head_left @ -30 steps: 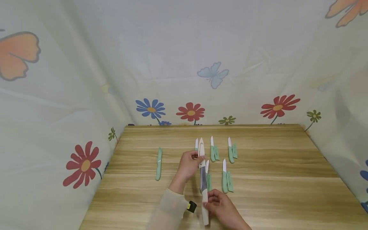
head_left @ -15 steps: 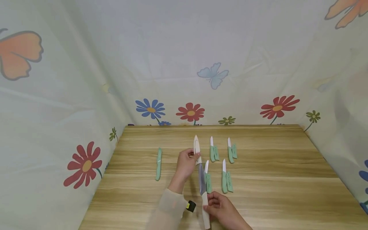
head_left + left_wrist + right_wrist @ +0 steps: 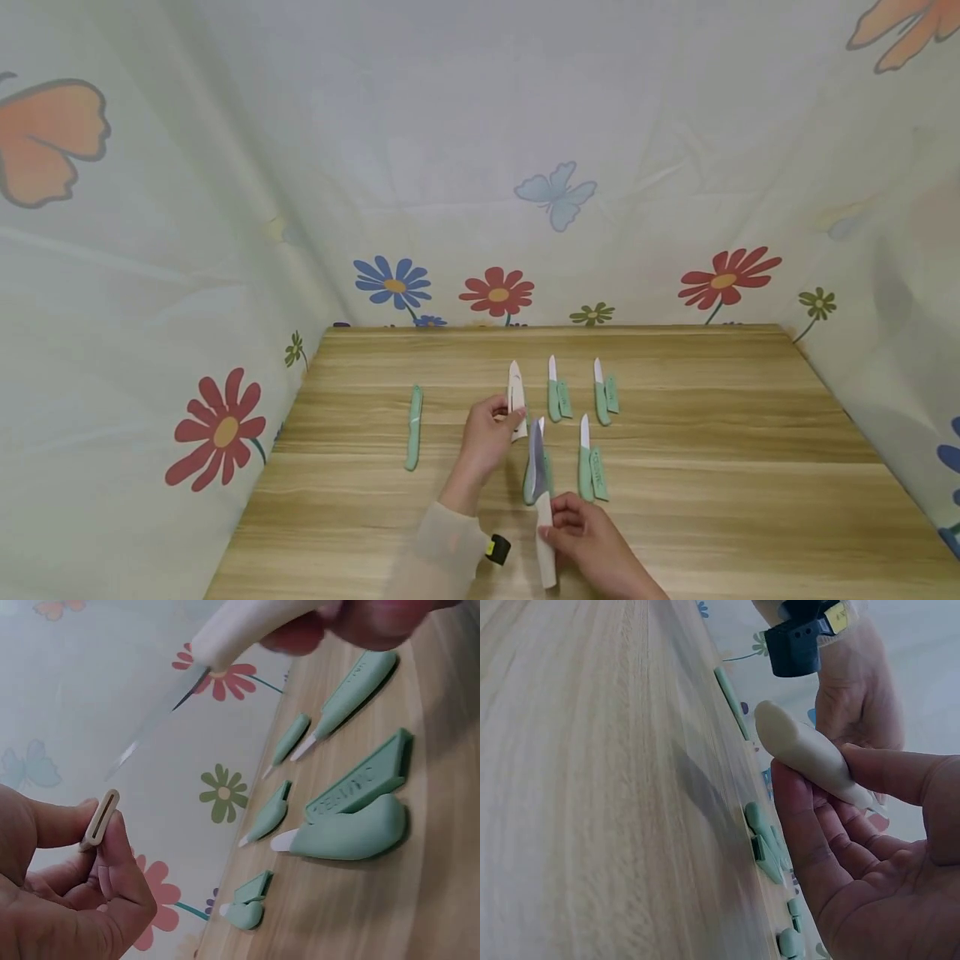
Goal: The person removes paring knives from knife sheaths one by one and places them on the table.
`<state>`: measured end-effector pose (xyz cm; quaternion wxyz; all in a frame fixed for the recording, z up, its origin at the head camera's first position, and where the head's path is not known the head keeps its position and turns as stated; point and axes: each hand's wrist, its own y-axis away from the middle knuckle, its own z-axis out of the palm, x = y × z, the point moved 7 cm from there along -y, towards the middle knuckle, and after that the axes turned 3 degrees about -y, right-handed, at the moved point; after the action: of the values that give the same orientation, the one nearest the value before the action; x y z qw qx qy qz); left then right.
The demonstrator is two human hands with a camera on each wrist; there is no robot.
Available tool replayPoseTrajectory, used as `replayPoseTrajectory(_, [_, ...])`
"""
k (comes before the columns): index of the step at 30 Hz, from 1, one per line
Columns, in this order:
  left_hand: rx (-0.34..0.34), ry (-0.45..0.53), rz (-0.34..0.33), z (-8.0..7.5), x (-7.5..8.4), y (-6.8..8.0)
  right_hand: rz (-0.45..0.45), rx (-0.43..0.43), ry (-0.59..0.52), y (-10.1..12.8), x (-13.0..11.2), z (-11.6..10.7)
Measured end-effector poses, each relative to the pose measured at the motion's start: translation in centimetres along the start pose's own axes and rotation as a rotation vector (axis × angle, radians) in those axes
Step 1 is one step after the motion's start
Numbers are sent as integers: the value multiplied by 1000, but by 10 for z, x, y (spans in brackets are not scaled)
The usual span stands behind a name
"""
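Note:
My left hand point(image 3: 504, 414) pinches a cream knife sheath point(image 3: 516, 393) upright over the table; the left wrist view shows the sheath's point(image 3: 100, 818) open slot between thumb and fingers point(image 3: 112, 877). My right hand point(image 3: 561, 525) grips the cream handle point(image 3: 545, 546) of a knife whose bare grey blade point(image 3: 536, 471) points away from me, just right of the sheath and apart from it. The right wrist view shows that handle point(image 3: 801, 747) held in my curled fingers point(image 3: 802, 825). In the left wrist view the blade point(image 3: 154, 724) hangs above the sheath.
On the wooden table point(image 3: 712, 433) lie several green-handled knives, each beside its green sheath point(image 3: 558, 398) point(image 3: 606, 398) point(image 3: 591, 471). One sheathed green knife point(image 3: 413, 427) lies alone at the left. Flower-printed cloth walls close in the back and sides.
My left hand has drawn the cream sheath off the blade and away. The blade is now fully bare, and my right hand has shifted the knife slightly to the right.

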<state>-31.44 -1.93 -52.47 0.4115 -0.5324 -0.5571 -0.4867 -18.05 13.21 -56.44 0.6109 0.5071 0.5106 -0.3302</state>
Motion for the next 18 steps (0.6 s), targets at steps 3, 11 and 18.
replayPoseTrajectory(3, [-4, -1, 3, 0, -4, 4, -11, 17, 12, 0, -2, -2])
replayPoseTrajectory(11, [-15, -35, 38, 0, -12, 10, -15, 41, -4, -1, -1, -6])
replayPoseTrajectory(18, [-36, -41, 35, 2, -14, 15, -26, 52, -50, -2, 1, -8])
